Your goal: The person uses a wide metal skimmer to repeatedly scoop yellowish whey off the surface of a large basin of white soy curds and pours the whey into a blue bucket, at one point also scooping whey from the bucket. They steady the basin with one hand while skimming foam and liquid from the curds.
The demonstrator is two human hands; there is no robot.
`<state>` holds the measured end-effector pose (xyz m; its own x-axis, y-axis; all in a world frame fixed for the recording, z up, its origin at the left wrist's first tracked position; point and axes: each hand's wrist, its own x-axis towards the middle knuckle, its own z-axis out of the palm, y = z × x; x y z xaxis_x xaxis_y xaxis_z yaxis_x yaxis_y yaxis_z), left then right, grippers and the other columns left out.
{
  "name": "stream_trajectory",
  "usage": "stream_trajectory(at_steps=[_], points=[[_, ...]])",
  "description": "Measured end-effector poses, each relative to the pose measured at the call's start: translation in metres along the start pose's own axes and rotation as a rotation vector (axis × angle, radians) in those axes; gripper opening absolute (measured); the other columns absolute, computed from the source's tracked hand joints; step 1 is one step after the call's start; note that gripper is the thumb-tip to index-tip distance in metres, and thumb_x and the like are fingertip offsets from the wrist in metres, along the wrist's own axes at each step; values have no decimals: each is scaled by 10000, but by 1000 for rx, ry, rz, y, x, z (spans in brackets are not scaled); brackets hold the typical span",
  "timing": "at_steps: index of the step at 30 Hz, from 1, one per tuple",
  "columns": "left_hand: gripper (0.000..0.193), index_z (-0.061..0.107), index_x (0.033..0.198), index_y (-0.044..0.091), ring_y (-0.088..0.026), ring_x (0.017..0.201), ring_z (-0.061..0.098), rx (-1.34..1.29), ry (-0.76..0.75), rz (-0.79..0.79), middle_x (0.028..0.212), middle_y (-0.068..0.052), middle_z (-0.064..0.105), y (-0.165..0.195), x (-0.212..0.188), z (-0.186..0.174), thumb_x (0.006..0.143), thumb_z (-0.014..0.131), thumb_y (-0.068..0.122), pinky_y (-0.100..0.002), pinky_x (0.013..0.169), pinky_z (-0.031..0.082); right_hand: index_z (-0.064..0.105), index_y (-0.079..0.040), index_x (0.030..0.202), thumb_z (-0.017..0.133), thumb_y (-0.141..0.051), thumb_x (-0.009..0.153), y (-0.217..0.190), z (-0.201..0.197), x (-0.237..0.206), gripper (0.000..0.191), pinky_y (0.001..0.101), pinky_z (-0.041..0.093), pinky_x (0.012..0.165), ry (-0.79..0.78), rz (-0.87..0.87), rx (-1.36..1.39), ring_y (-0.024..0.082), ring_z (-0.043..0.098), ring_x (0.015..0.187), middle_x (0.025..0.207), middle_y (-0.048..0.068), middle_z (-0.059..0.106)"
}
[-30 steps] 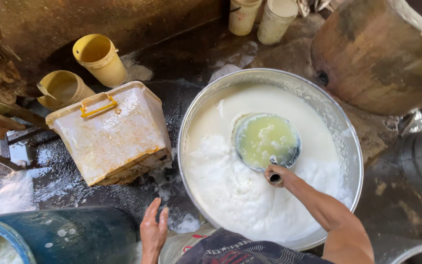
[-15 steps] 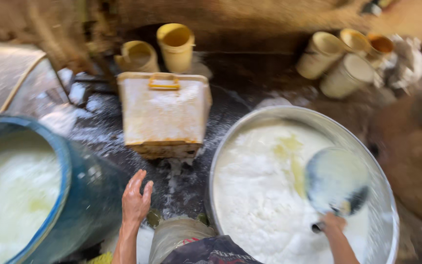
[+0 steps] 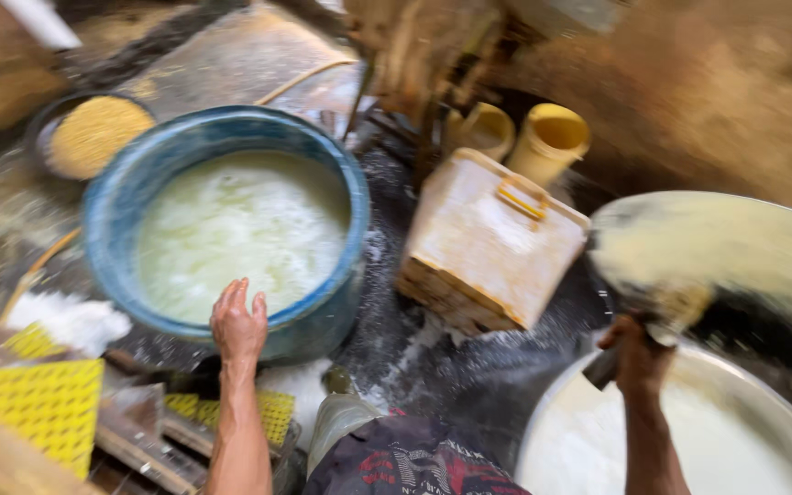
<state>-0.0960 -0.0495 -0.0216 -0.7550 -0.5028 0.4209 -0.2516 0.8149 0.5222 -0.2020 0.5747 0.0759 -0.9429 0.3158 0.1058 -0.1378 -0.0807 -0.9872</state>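
Scoop [image 3: 689, 266] now lifted above basin [image 3: 781, 431], right hand [image 3: 639, 353] gripping handle, left hand [image 3: 237, 321] open on blue barrel [image 3: 323, 312]

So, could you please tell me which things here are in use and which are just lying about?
In use: scoop in right hand; basin; blue tub under left hand.
Lying about: square container; yellow cups; grain bowl; yellow mat.
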Motion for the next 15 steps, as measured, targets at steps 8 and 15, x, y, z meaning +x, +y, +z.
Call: stream_trajectory(at_steps=[8, 15], points=[[390, 718, 1165, 11, -363, 1123, 664, 62, 61, -253, 1201, -183, 716, -75, 15, -10, 935, 706, 326, -462, 1018, 483, 647, 37, 797, 670, -169, 908, 91, 388, -14, 235, 362, 466, 422, -812, 584, -426, 212, 562, 452, 587, 120, 617], [461, 696, 1255, 71, -345, 1250, 594, 172, 101, -400, 1231, -154, 714, -99, 36, 2, 889, 687, 351, -509, 1121, 358, 615, 74, 891, 669, -194, 883, 196, 621, -23, 274, 478, 548, 534, -1000, 39, -717, 323, 687, 601, 758, 246, 690]])
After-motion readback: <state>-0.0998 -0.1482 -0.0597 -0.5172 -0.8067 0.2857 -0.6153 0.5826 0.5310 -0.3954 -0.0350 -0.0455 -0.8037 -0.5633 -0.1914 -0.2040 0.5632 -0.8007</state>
